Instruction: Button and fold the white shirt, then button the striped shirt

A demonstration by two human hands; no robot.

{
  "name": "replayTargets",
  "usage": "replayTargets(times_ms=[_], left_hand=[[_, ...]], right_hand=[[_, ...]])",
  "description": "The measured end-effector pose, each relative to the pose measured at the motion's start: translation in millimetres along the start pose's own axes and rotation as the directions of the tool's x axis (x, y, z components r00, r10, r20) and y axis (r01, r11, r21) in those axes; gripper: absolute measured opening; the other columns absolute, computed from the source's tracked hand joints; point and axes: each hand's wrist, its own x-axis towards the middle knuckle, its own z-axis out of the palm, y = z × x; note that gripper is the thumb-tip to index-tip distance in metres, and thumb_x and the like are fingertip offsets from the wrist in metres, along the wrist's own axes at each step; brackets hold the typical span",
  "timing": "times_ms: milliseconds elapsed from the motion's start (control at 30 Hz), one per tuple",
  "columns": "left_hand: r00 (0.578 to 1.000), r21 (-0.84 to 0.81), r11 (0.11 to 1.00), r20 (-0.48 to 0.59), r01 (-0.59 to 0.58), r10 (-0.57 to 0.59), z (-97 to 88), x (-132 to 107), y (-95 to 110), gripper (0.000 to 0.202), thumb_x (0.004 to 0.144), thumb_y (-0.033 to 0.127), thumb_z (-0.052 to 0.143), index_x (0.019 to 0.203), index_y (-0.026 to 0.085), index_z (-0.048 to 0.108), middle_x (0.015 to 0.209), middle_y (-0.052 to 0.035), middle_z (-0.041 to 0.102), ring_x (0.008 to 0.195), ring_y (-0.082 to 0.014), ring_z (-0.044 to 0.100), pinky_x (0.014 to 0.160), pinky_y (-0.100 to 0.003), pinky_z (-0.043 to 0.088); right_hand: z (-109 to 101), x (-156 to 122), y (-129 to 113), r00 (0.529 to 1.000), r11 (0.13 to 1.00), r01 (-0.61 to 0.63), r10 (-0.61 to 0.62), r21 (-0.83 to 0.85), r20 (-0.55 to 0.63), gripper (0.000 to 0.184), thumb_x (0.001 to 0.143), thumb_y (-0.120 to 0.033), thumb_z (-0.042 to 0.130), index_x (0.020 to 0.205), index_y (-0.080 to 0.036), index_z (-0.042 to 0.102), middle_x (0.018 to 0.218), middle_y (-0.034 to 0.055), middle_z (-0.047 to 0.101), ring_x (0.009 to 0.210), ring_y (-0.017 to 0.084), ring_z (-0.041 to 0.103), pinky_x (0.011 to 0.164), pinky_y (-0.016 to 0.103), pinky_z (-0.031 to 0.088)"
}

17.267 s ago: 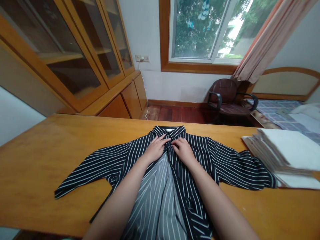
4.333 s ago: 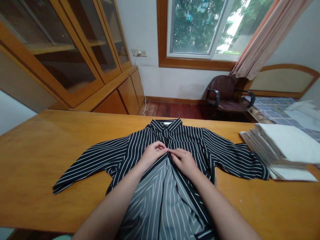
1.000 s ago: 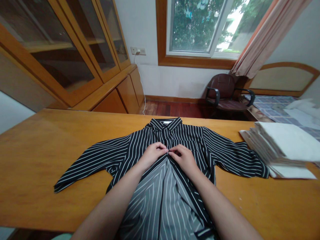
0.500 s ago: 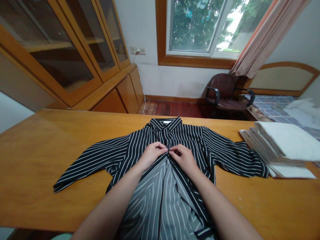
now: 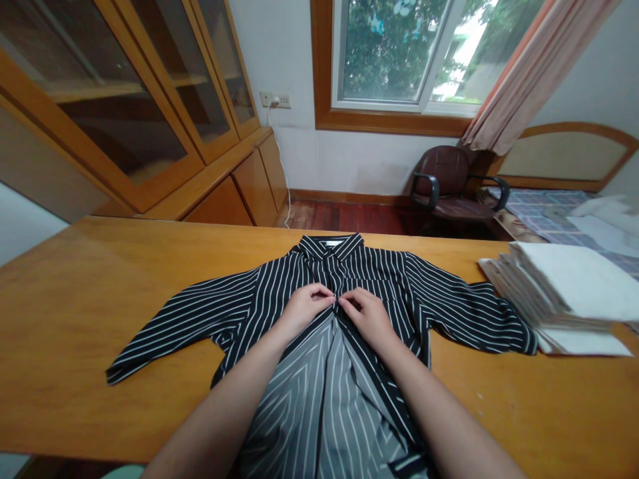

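A black shirt with white stripes point(image 5: 279, 286) lies face up, its collar toward the far edge and its sleeves spread to both sides. Below the chest the front hangs apart, showing the greyer inner side. My left hand point(image 5: 307, 309) is closed in a pinch on the left front edge at mid chest. Facing it, almost fingertip to fingertip, my right hand point(image 5: 367, 316) pinches the other front edge. Any button between the fingertips is too small to make out.
The shirt rests on a wooden table point(image 5: 64, 319). A stack of folded white cloth or paper point(image 5: 574, 286) stands at the right, touching the right cuff. Beyond the table are a glass-door cabinet point(image 5: 200, 140), an office chair point(image 5: 449, 186) and a bed point(image 5: 559, 213).
The fingertips of my right hand have shifted very slightly at the front edge. The shirt and my left hand look almost the same.
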Motion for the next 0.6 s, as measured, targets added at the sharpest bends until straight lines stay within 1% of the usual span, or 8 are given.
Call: replayTargets(times_ms=[100,233,367,467,600], left_hand=[[1.0,0.052,0.998,0.001,-0.019,0.019,-0.9,0,-1,0.013,0.075,0.031,0.072,0.08,0.019,0.073,0.085,-0.0027,0.073,0.085,-0.0206,0.067,0.083,-0.033,0.052],[0.995,0.113,0.989,0.009,-0.098,0.097,-1.2,2,-7,0.013,0.077,0.032,0.07,0.079,0.019,0.073,0.086,-0.0041,0.072,0.085,-0.0206,0.067,0.082,-0.033,0.051],[0.987,0.136,0.978,0.018,-0.158,0.157,-0.3,2,-10,0.01,0.078,0.028,0.068,0.076,0.019,0.072,0.087,-0.0044,0.07,0.085,-0.0194,0.066,0.081,-0.031,0.05],[0.985,0.158,0.972,0.021,-0.173,0.172,0.3,2,-10,0.008,0.078,0.024,0.067,0.074,0.018,0.07,0.085,-0.0036,0.069,0.083,-0.0184,0.065,0.079,-0.03,0.05],[0.987,0.178,0.971,0.024,-0.16,0.158,0.9,3,-12,0.006,0.078,0.022,0.066,0.075,0.018,0.069,0.085,-0.0028,0.07,0.082,-0.0177,0.065,0.079,-0.03,0.05]], right_hand=[[1,0,2,1.0,1.0,-0.001,0.001,0.009,-0.001,0.01,0.091,-0.022,0.062,0.086,-0.023,0.07,0.081,0.0012,0.067,0.076,0.018,0.064,0.073,0.029,0.05],[2,-1,3,1.0,1.0,-0.002,0.002,0.002,-0.001,0.009,0.089,-0.019,0.063,0.085,-0.023,0.07,0.08,0.0007,0.067,0.075,0.018,0.063,0.072,0.029,0.05],[2,-1,1,1.0,1.0,-0.011,0.011,0.004,-0.002,0.012,0.086,-0.014,0.063,0.083,-0.022,0.07,0.078,-0.0003,0.066,0.073,0.016,0.063,0.071,0.027,0.049],[2,0,1,1.0,1.0,-0.017,0.017,-0.004,-0.002,0.012,0.085,-0.012,0.063,0.082,-0.022,0.071,0.077,-0.0006,0.066,0.072,0.016,0.062,0.071,0.027,0.049],[2,0,2,1.0,1.0,-0.028,0.028,0.001,-0.005,0.012,0.085,-0.012,0.063,0.081,-0.021,0.071,0.077,-0.0003,0.067,0.072,0.015,0.063,0.07,0.026,0.048]])
